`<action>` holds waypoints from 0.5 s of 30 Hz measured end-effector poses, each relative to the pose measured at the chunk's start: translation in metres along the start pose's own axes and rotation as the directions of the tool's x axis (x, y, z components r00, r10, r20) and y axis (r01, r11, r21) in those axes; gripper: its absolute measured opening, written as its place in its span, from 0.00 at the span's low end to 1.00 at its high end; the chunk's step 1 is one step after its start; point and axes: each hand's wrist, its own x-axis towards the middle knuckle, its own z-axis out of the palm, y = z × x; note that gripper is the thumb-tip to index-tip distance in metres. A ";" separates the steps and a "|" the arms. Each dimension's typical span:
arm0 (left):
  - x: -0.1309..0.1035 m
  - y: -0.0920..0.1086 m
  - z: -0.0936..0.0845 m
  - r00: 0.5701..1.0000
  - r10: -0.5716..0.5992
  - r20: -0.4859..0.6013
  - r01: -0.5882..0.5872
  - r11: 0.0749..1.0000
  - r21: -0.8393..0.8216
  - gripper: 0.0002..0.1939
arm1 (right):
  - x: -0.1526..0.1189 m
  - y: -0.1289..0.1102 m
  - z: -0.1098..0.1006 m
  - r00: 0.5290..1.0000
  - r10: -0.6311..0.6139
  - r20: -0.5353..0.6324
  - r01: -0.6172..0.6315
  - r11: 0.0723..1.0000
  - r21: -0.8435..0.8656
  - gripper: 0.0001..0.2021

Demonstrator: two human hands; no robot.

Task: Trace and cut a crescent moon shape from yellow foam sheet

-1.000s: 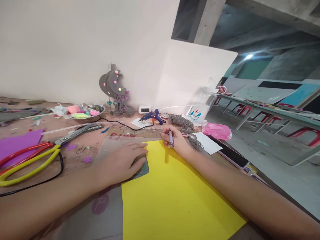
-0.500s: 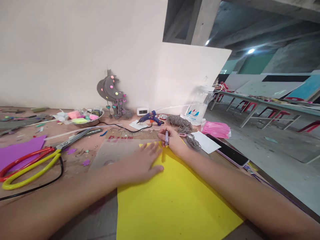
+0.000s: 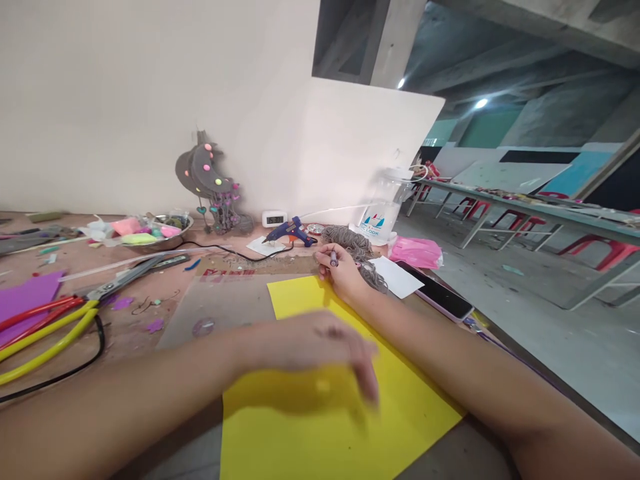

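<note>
A yellow sheet [image 3: 320,433] lies on a clear mat [image 3: 187,313]. Over its middle hovers my left hand [image 3: 315,343], blurred by motion, fingers loosely stretched and bent downward, holding nothing; its shadow falls on the sheet. My right hand [image 3: 340,270] rests at the sheet's far right edge, fingers closed around a pen [image 3: 334,259] with a purple-grey barrel. The pen's tip is hidden by the hand. Just behind that hand lies grey yarn [image 3: 347,239].
Left are scissors [image 3: 95,300], purple foam [image 3: 27,300] and a metal bowl [image 3: 187,230] of coloured clay. Behind stand a glue gun [image 3: 290,231], a digital clock [image 3: 275,219], a grey moon ornament [image 3: 207,170] and a plastic jug [image 3: 383,210]. A phone [image 3: 435,291] lies right.
My left hand has lifted off the sheet and moved right and toward me. My right hand keeps the pen at the far edge, the pen now tilted differently. The view has shifted slightly right.
</note>
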 end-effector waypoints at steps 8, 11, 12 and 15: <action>-0.027 0.014 0.020 0.934 0.235 0.269 -0.246 0.969 0.008 0.18 | 0.000 0.000 0.001 1.000 0.005 -0.003 -0.005 0.999 0.033 0.19; -0.043 -0.007 -0.005 0.987 0.017 -0.161 0.006 0.991 0.137 0.25 | -0.001 0.001 0.001 1.000 -0.011 0.006 0.011 1.000 0.013 0.18; -0.049 -0.019 -0.013 0.951 -0.039 -0.308 0.125 0.956 0.266 0.22 | -0.001 0.001 0.001 1.000 -0.013 0.009 0.013 1.000 0.001 0.18; -0.066 -0.053 -0.024 0.951 -0.012 -0.309 0.189 0.812 0.552 0.21 | -0.001 0.002 0.002 0.999 -0.018 0.039 0.021 0.997 -0.070 0.18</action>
